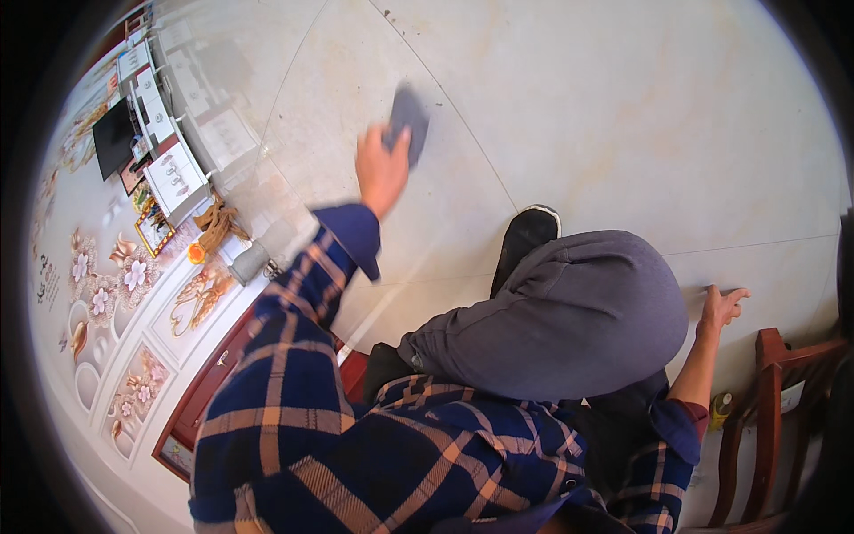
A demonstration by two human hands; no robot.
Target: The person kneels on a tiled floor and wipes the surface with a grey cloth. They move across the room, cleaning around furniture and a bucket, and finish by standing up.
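My left hand (381,163) is shut on a dark grey oblong object (411,120), blurred by motion, over the pale tiled floor (600,100). Whether that object is a cloth or a pad I cannot tell. Several small dark crumbs (393,20) lie on the tiles beyond it. Off to the right, my right hand (724,306) is held out past my bent knee, fingers apart and nothing in them. Between the hands are my grey-trousered knee (587,314) and a black shoe (530,233) with a pale sole edge.
A wooden chair (767,407) stands at the lower right, beside a bottle of yellow liquid (720,408). Along the left wall are a white drawer cabinet (175,177), a black screen (115,137), a gnarled wooden piece (217,225) and a grey cylinder (248,262).
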